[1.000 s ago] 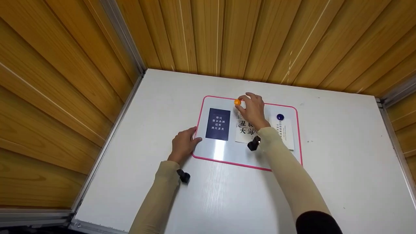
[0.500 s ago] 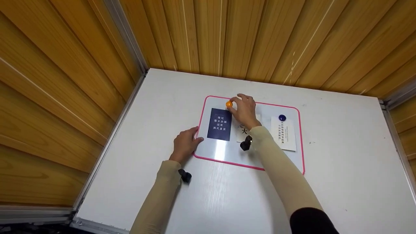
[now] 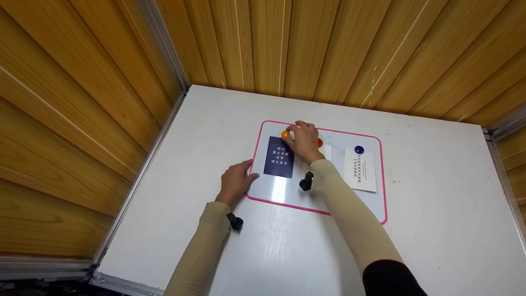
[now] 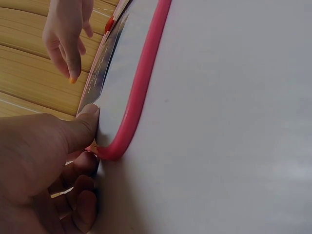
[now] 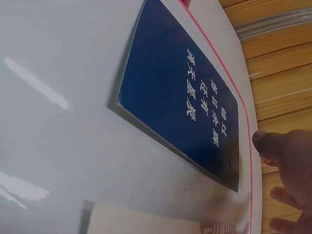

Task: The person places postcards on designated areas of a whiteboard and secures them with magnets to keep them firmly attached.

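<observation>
Head view: a white worktop set into a corner of wood-panelled walls, carrying a pink-rimmed whiteboard that lies flat. Right hand reaches over the board's far edge, fingers curled, its grip pinching an orange magnet just at the top edge of a dark blue card with white characters. Left hand rests on the board's near left corner; left wrist view shows the thumb pressed on the board face at the pink rim and the other fingers curled beneath the edge, so that grip pinches the board corner. A red magnet shows just right of the right hand, beside a white card largely hidden under the wrist. Further right, well apart from the hands, a blue magnet sits at the top of a white printed card. Right wrist view: blue card flat against the board, the left thumb at the pink rim beyond it.
</observation>
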`<state>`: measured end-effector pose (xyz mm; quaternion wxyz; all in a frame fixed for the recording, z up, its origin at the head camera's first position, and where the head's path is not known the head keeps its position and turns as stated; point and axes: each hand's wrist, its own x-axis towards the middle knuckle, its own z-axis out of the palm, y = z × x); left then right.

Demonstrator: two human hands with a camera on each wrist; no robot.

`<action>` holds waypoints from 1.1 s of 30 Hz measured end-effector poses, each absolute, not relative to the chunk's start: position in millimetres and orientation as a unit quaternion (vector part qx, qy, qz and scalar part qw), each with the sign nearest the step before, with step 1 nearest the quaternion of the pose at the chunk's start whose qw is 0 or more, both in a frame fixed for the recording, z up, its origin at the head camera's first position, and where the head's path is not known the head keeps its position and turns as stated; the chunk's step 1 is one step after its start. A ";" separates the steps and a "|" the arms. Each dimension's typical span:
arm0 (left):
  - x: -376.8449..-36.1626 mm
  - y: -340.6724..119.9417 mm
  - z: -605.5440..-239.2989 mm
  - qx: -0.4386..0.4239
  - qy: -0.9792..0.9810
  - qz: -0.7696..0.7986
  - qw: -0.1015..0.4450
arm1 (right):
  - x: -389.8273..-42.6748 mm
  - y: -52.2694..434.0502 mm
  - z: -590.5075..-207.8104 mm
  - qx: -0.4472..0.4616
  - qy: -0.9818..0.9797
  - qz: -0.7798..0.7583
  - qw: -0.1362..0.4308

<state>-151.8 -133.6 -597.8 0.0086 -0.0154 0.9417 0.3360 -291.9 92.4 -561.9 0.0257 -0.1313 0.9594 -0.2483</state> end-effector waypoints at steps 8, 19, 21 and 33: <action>-152.4 -132.4 -596.9 -0.015 0.939 0.343 0.008 | -292.8 89.6 -564.5 -0.137 0.960 -0.243 0.030; -150.9 -131.4 -595.8 -0.028 0.934 0.356 0.020 | -295.0 86.6 -572.0 -0.149 0.961 -0.231 0.014; -150.4 -131.1 -595.9 -0.029 0.932 0.360 0.022 | -295.1 85.9 -573.6 -0.152 0.961 -0.230 0.012; -150.0 -133.0 -597.4 -0.014 0.936 0.351 0.010 | -293.6 83.5 -575.5 -0.156 0.963 -0.218 0.013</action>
